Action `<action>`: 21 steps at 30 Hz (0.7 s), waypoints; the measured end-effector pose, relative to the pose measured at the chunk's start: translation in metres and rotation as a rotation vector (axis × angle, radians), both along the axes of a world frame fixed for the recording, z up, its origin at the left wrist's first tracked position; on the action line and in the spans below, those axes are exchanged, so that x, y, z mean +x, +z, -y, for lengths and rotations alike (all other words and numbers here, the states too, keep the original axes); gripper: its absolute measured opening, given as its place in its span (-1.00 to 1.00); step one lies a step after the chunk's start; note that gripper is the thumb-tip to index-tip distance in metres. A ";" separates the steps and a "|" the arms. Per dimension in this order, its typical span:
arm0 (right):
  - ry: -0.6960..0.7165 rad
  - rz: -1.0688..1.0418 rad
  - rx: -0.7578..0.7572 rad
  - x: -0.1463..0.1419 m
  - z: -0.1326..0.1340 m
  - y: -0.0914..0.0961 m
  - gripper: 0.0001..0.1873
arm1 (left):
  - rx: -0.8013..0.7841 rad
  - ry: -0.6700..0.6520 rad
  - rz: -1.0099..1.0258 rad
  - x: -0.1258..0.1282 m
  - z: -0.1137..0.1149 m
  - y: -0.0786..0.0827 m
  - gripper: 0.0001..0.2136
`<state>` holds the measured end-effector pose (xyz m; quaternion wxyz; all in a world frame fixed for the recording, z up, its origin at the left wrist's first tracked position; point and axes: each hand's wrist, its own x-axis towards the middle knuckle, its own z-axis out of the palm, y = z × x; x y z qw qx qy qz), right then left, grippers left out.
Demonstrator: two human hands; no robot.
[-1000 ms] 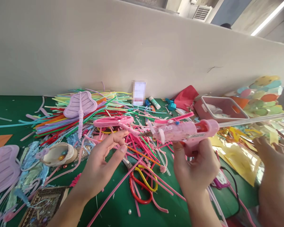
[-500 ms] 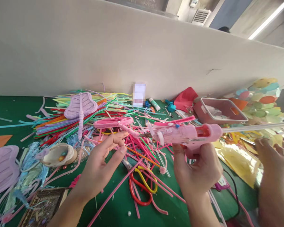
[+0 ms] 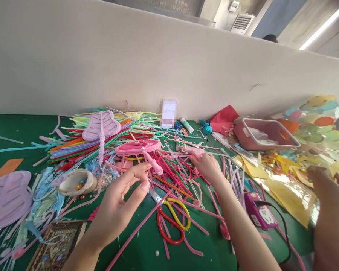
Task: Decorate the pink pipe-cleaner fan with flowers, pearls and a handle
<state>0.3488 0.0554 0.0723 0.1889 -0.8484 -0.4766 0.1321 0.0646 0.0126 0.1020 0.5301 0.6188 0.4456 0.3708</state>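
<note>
My left hand (image 3: 121, 203) is in the middle, its fingers curled at the handle of a small pink fuzzy-stem fan (image 3: 138, 147). The handle points toward me, with a shiny rounded tip. A tiny pale spot shows by my thumb tip; I cannot make out what it is. Further off, my right hand (image 3: 207, 167) is closed around a pink hot glue gun (image 3: 194, 151), low over the pile of pink stems, most of the gun hidden. Scissors (image 3: 173, 222) with red and yellow handles lie open below, between my arms. A lilac fan (image 3: 101, 126) lies on coloured stems.
Another person's hand (image 3: 330, 210) is at the right, near yellow film (image 3: 288, 192). A purple power socket (image 3: 260, 210) with a black cord lies right of my forearm. A pink basket (image 3: 267, 135) stands behind. At left are a bead bowl (image 3: 76, 182) and another lilac fan (image 3: 9, 199).
My right hand has carried the glue gun from the fan's handle tip away and forward over the pile. The fan's handle tip has dipped slightly; my left hand stays nearly in place.
</note>
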 end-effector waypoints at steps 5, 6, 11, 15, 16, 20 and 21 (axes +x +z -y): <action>0.213 -0.238 -0.009 -0.054 0.017 0.020 -0.39 | -0.009 0.113 -0.095 -0.006 0.013 -0.001 -0.73; 0.354 -0.576 -0.052 -0.068 0.020 0.023 -0.35 | 0.010 0.096 -0.124 -0.009 0.014 -0.003 -0.74; 0.493 -1.650 -0.337 -0.121 0.022 0.024 -0.43 | 0.224 -0.029 -0.233 -0.026 0.016 -0.014 -0.91; 0.426 -1.787 -0.379 -0.137 0.018 0.025 -0.56 | 0.380 -0.001 -0.305 -0.036 0.018 -0.014 -0.98; 0.415 -1.783 -0.405 -0.138 0.017 0.026 -0.59 | 0.413 -0.004 -0.322 -0.037 0.019 -0.013 -0.96; 0.399 -1.767 -0.474 -0.142 0.014 0.033 -0.68 | 0.479 -0.027 -0.380 -0.037 0.018 -0.010 -0.92; 0.408 -1.755 -0.469 -0.142 0.014 0.034 -0.69 | 0.479 -0.021 -0.380 -0.037 0.018 -0.010 -0.91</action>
